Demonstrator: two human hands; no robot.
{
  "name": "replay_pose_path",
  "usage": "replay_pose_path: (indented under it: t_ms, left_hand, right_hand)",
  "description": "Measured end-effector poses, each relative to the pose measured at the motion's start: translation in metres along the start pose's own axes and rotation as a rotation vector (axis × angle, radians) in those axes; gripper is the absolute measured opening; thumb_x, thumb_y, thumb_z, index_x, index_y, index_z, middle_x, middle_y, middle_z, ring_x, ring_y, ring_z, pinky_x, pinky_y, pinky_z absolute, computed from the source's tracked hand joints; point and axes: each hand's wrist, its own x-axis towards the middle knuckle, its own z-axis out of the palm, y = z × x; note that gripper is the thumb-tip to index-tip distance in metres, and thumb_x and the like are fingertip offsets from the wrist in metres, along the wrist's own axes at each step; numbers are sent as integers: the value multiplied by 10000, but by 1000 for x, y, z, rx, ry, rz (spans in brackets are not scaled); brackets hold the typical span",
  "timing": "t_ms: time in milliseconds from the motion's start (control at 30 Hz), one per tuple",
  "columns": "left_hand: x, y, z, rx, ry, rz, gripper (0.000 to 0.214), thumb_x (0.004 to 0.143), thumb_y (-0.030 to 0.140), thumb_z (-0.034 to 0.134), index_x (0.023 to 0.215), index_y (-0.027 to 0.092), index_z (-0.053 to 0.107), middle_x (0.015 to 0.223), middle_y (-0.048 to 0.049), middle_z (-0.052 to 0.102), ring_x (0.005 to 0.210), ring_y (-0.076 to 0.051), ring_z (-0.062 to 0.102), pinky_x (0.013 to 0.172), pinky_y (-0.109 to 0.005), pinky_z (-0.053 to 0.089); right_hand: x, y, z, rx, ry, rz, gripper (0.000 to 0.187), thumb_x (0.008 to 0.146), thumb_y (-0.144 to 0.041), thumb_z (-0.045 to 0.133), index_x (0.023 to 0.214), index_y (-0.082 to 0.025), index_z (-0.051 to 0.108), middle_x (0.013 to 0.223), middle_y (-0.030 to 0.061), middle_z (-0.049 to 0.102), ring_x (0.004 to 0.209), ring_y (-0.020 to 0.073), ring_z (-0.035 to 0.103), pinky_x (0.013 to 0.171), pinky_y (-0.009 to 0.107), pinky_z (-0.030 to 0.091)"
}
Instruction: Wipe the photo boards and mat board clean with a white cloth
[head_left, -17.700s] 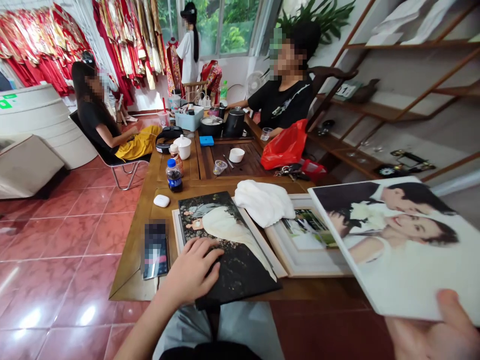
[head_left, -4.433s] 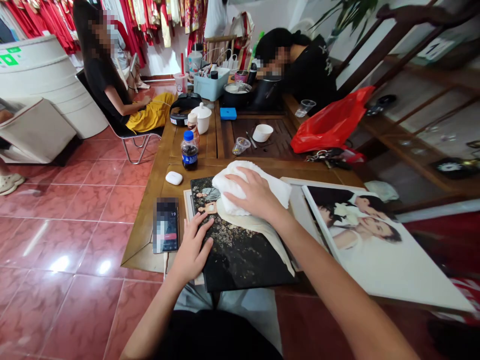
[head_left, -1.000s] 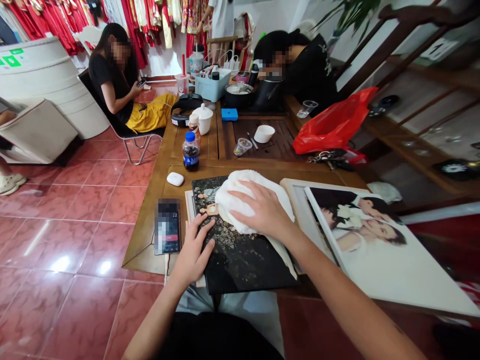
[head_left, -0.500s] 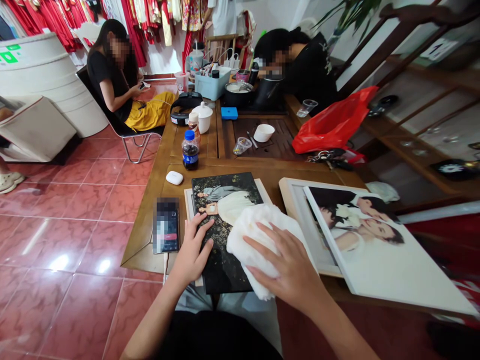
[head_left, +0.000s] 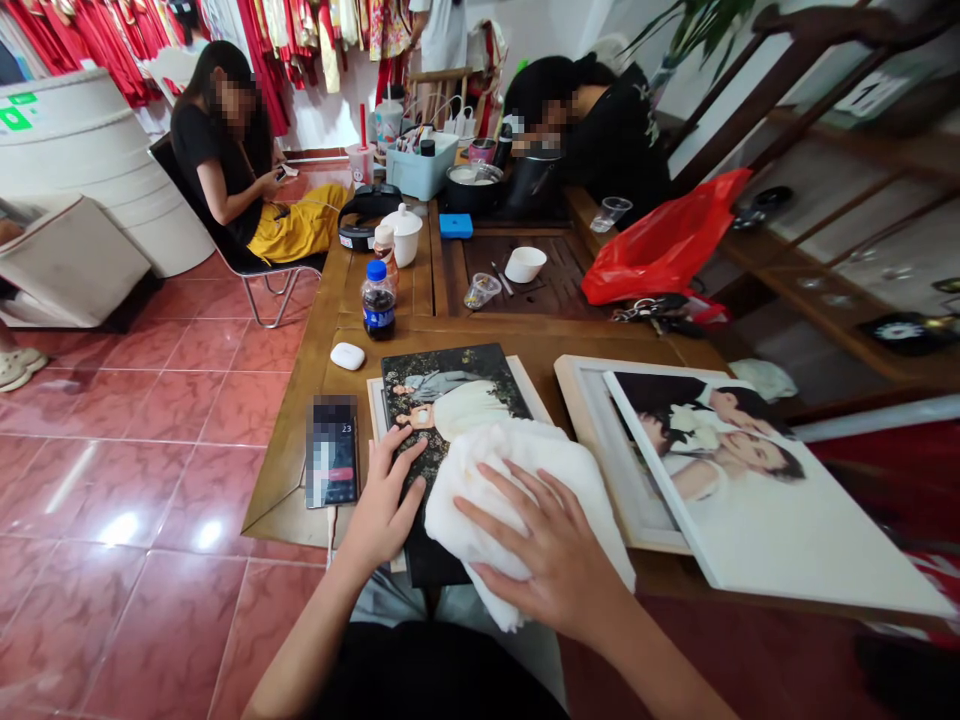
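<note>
A dark wedding photo panel [head_left: 457, 372] lies before me near the table's front edge, partly over a pale frame [head_left: 531, 385]. My left hand [head_left: 384, 500] is open, its fingers spread along the panel's left edge and touching it. Bunched over the panel's lower right is a fluffy white towel [head_left: 581, 480]. My right hand [head_left: 536, 545] grips this towel from above, fingers spread across it and pressing it onto the panel. The towel hides much of the panel and hangs past its right side.
At right, another wedding photo panel [head_left: 787, 520] leans on a frame [head_left: 589, 400]. Left are a phone [head_left: 332, 465] with a cable, a white earphone case [head_left: 348, 356] and a bottle [head_left: 378, 300]. Farther back lie a red bag [head_left: 660, 245] and a bowl [head_left: 526, 266]. Two people sit beyond.
My right hand has slid the towel a little left and toward me over the panel, covering more of its middle. My left hand stays at the panel's left edge.
</note>
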Motion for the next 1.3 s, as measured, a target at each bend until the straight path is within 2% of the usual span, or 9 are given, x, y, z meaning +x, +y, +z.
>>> replay_pose_path:
  t_ms: [200,467,667,800,1000,1133,1300]
  left_hand:
    - [0,-2,0,-6,-1,12,415,1065,292,406,1479,286,442,1619,-105,327,1560,-294,207,1277,-607,72]
    - [0,-3,2,-6,-1,-4,407,1070,315,412,1473,280,452,1625,-98,324,1565,-284,202,1278,-601,34]
    - [0,-5,4,-17,4,-4,423,1071,306,411,1493,289,440,1631,-89,314,1569,-280,192,1279,-592,39]
    - [0,-7,4,-17,0,3,427,1070,297,414,1497,297,433,1636,-83,305,1573,-269,179,1282,-585,36]
    - [1,-7,3,-10,-6,4,427,1074,290,406,1500,296,424,1636,-81,305,1575,-262,175,1281,-580,17]
    - [1,-7,3,-22,3,3,420,1070,295,416,1489,295,436,1626,-82,320,1569,-271,192,1283,-572,68]
    - [1,-7,3,-13,15,-1,409,1060,286,435,1468,282,449,1607,-92,340,1557,-274,222,1282,-568,71]
  right_hand:
    - [25,23,10,-19,-42,21,472,940,-423,591,1403,-334,591,1547,114,465,1393,371,426,1094,600,336]
    - [82,70,28,-29,-109,123,486,959,-505,566,1409,-325,592,1564,90,452,1377,356,436,1097,549,338]
    - [122,93,44,-34,-108,181,529,965,-542,527,1437,-306,558,1573,105,429,1369,357,425,1088,548,321]
    - [148,92,56,-30,-108,208,529,976,-554,490,1432,-295,556,1578,116,415,1364,378,406,1074,567,307]
    - [178,74,71,-1,-123,180,568,973,-601,454,1450,-301,529,1589,112,392,1349,389,395,1053,580,306]
    - [182,69,72,22,-134,136,575,967,-608,466,1461,-319,519,1601,98,379,1362,374,393,1069,571,305]
    - [170,69,64,39,-148,85,567,936,-590,548,1435,-321,558,1569,108,423,1361,374,416,1086,559,314]
